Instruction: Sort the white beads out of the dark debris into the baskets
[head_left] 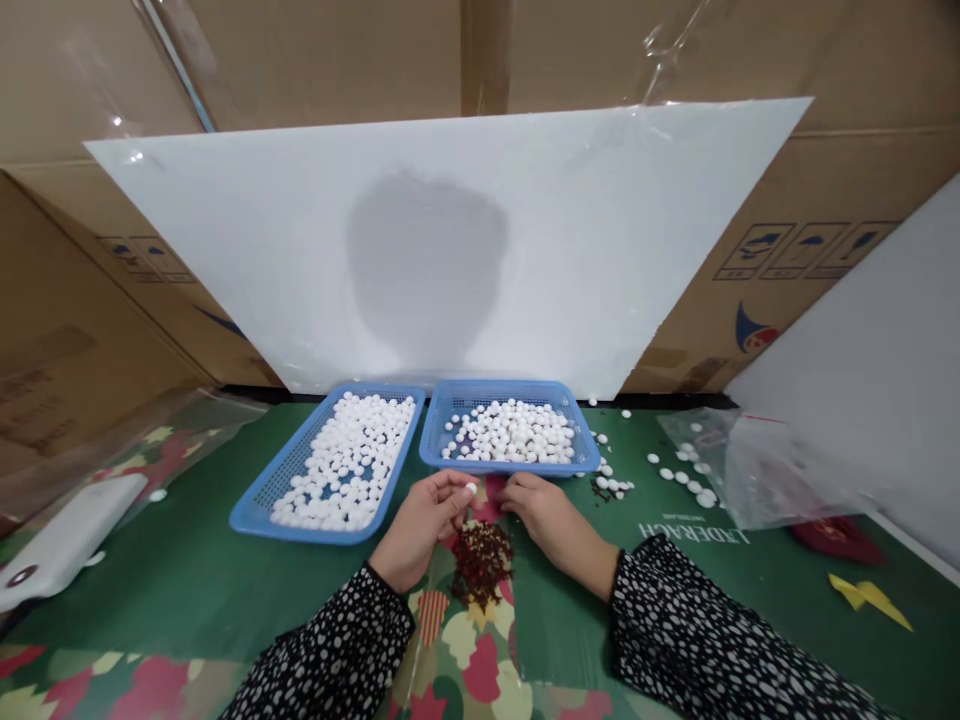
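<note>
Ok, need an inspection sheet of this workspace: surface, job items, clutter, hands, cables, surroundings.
Surface: green covering with printed lettering and leaf-patterned areas.
Job items: left blue basket and right blue basket, both holding small white round pieces; pile of dark reddish bits between the forearms.
Clutter: loose white pieces right of the baskets; clear plastic bag; yellow scraps; white object at far left, identity unclear.
Hands: left hand pinches one white piece; right hand by the right basket's near edge, grip unclear.
Cables: nothing seen.
Surroundings: cardboard behind a white sheet; white wall at right.
</note>
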